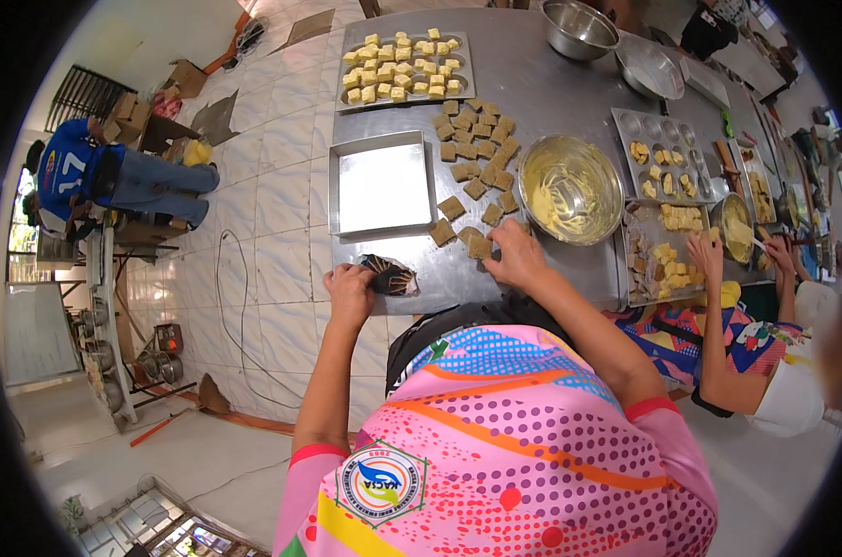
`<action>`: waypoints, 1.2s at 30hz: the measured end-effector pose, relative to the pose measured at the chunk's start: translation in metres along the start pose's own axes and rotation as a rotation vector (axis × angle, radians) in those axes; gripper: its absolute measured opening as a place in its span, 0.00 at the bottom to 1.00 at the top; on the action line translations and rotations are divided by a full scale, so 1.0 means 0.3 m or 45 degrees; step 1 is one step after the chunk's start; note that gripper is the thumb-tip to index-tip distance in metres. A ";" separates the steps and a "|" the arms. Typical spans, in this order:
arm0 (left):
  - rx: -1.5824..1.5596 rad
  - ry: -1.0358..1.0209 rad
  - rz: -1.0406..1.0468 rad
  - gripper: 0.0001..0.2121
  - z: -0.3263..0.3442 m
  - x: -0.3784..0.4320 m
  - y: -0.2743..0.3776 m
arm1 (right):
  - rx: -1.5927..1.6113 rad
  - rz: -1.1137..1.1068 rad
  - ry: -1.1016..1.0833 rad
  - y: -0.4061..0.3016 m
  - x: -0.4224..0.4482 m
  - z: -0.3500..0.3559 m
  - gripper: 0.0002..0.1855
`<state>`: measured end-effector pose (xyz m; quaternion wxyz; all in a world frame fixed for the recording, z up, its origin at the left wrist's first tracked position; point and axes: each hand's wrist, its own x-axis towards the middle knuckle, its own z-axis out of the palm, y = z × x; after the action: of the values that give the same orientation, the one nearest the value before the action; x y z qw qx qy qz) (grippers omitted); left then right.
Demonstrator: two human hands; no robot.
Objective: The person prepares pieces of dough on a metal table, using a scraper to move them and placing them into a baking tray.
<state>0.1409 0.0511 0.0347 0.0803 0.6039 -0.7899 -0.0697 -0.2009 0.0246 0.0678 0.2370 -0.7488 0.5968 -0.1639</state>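
My right hand [517, 256] pinches a small brown cake square [479, 248] at its edge, close above the metal table. Several more brown cake squares [465, 150] lie loosely beyond it. Just right of them is a steel mixing bowl [571, 189], its inside smeared with pale yellow batter or cream. My left hand [351, 292] is at the table's near left edge, fingers curled against a dark patterned cloth-like item [391, 276]; whether it grips this is unclear. A square metal pan [381, 182] with a bright, bare bottom stands beyond my left hand.
A muffin tin [403, 69] heaped with yellow-coated cubes sits at the far left. To the right are another muffin tin [661, 157], a tray of coated pieces [665, 254] and a co-worker's hand [704, 256]. Steel bowls [580, 29] stand at the back. Another person [114, 170] bends over boxes leftward.
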 end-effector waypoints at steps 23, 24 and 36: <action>0.088 0.140 -0.256 0.07 0.017 -0.154 0.031 | -0.107 -0.283 -0.189 -0.047 0.059 0.092 0.22; 0.097 0.148 -0.265 0.06 0.017 -0.163 0.031 | -0.107 -0.287 -0.195 -0.055 0.065 0.090 0.21; 0.090 -0.004 0.055 0.05 -0.034 -0.208 -0.042 | 0.008 -0.399 -0.149 -0.144 0.108 0.079 0.18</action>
<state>0.1709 0.1079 0.0395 0.0591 0.5892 -0.8048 -0.0410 -0.1457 0.0044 0.0705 0.2454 -0.8402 0.4575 -0.1569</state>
